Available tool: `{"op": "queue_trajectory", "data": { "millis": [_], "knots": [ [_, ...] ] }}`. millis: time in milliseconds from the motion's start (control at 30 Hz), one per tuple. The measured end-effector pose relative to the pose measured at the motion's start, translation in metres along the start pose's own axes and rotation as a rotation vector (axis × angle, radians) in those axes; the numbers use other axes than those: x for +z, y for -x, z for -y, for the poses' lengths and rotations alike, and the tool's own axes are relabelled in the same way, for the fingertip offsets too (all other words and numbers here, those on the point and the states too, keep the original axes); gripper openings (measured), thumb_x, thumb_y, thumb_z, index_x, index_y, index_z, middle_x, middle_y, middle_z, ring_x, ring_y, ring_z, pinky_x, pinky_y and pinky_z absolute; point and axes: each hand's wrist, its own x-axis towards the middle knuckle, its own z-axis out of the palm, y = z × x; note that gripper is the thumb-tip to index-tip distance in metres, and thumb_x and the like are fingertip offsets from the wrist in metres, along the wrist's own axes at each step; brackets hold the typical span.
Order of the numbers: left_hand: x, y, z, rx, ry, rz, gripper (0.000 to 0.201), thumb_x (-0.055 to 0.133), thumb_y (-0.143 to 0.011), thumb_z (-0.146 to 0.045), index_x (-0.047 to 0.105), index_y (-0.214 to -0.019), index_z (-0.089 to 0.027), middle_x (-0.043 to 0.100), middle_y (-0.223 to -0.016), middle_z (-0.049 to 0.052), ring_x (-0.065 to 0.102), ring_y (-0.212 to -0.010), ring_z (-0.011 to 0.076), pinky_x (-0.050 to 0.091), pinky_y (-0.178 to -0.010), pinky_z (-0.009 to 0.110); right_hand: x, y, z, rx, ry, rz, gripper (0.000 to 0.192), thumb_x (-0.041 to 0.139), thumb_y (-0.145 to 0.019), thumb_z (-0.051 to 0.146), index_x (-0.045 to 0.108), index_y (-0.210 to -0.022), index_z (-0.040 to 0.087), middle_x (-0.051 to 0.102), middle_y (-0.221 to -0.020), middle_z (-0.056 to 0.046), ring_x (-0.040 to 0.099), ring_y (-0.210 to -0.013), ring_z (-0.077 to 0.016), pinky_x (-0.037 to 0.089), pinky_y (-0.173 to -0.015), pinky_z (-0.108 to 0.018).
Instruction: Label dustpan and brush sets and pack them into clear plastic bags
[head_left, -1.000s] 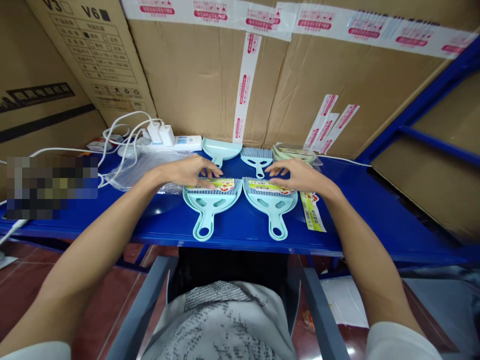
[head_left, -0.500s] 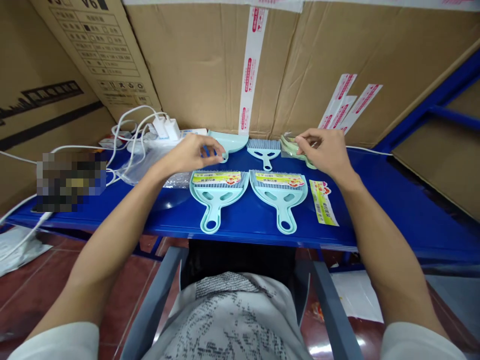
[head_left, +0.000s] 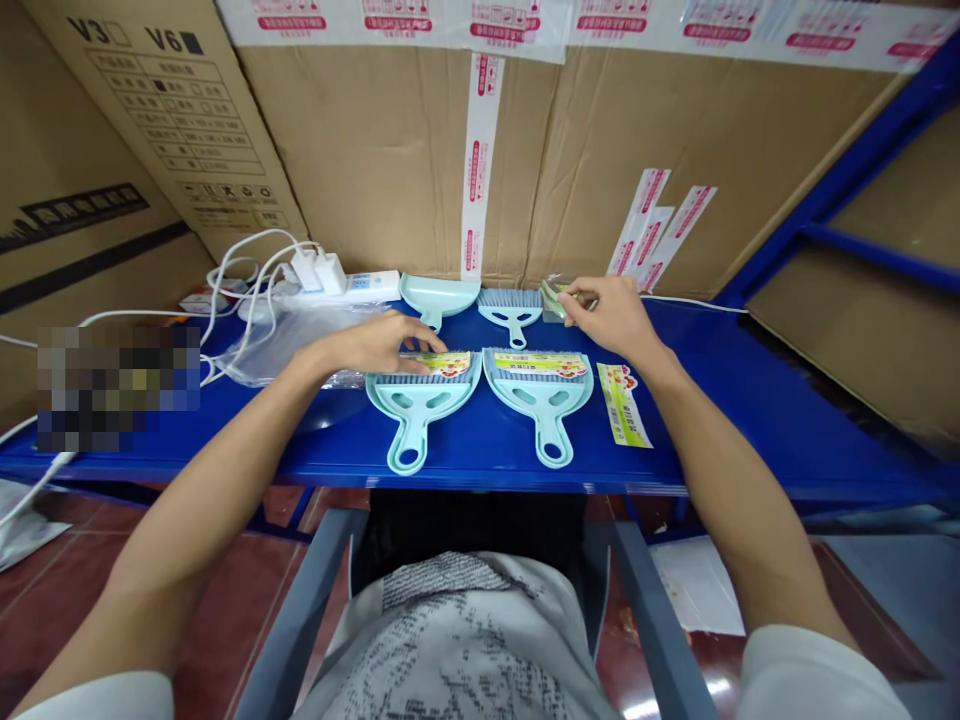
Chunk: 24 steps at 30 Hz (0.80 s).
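My left hand (head_left: 379,345) is open, its fingertips at the yellow label (head_left: 450,364) over the bristles of the left brush-and-dustpan set (head_left: 421,403). A second light-blue brush-and-dustpan set (head_left: 541,403) lies to its right, also labelled. At the back right, my right hand (head_left: 611,312) pinches a pale green piece (head_left: 553,300) beside clear plastic; its full shape is hidden by the fingers. Behind the sets lie a separate light-blue dustpan (head_left: 442,296) and a small brush (head_left: 511,308). A loose yellow label (head_left: 624,408) lies right of the second set.
White chargers and cables (head_left: 319,272) and clear plastic bags (head_left: 270,345) occupy the blue table's (head_left: 742,420) left part. Large cardboard (head_left: 375,150) stands along the back. A blue metal frame (head_left: 832,190) slants up at the right, and grey chair arms flank my body.
My left hand has come down from near the rear dustpan to the left set's label. My right hand has closed on the pale green piece. The whole view has shifted slightly.
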Motion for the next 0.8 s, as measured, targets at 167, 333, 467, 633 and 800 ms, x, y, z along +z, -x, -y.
{"op": "queue_trajectory", "data": {
  "millis": [167, 333, 467, 633, 800],
  "knots": [
    [0.001, 0.0, -0.002, -0.003, 0.012, -0.005, 0.055, 0.076, -0.089, -0.052, 0.08, -0.131, -0.017, 0.082, -0.124, 0.009, 0.078, -0.103, 0.0265, 0.058, -0.085, 0.034, 0.001, 0.0, 0.002, 0.006, 0.015, 0.022, 0.022, 0.062, -0.095, 0.031, 0.078, -0.085, 0.022, 0.076, -0.067, -0.002, 0.069, -0.06, -0.0213, 0.051, -0.072, -0.037],
    [0.0, 0.0, -0.007, 0.016, 0.024, -0.003, 0.049, 0.075, -0.091, -0.05, 0.082, -0.128, -0.019, 0.082, -0.122, 0.007, 0.078, -0.1, 0.0248, 0.058, -0.085, 0.033, 0.001, 0.001, 0.005, 0.021, 0.005, 0.049, 0.022, 0.062, -0.096, 0.03, 0.079, -0.086, 0.02, 0.076, -0.066, -0.002, 0.073, -0.064, -0.0222, 0.052, -0.074, -0.036],
    [0.001, 0.0, -0.006, 0.027, 0.011, -0.005, 0.045, 0.075, -0.092, -0.049, 0.083, -0.126, -0.021, 0.083, -0.122, 0.007, 0.079, -0.104, 0.0257, 0.057, -0.087, 0.033, 0.002, 0.001, 0.006, 0.022, 0.004, 0.058, 0.02, 0.063, -0.096, 0.029, 0.078, -0.085, 0.021, 0.076, -0.067, -0.002, 0.073, -0.064, -0.0223, 0.053, -0.077, -0.037],
    [0.002, -0.003, 0.006, 0.057, 0.007, -0.046, 0.04, 0.072, -0.095, -0.047, 0.083, -0.124, -0.021, 0.082, -0.122, 0.008, 0.079, -0.102, 0.0255, 0.059, -0.088, 0.034, 0.003, 0.001, 0.004, 0.015, 0.013, 0.069, 0.019, 0.062, -0.096, 0.027, 0.078, -0.086, 0.021, 0.076, -0.066, -0.002, 0.074, -0.066, -0.0234, 0.054, -0.079, -0.038],
    [-0.004, 0.003, -0.017, 0.186, 0.021, -0.424, 0.022, 0.069, -0.102, -0.036, 0.084, -0.108, -0.021, 0.083, -0.109, 0.007, 0.078, -0.098, 0.0228, 0.06, -0.091, 0.036, 0.001, 0.001, 0.005, 0.024, 0.019, 0.062, 0.02, 0.063, -0.096, 0.027, 0.078, -0.085, 0.021, 0.077, -0.067, -0.002, 0.072, -0.063, -0.0222, 0.053, -0.077, -0.037]
  ]
}}
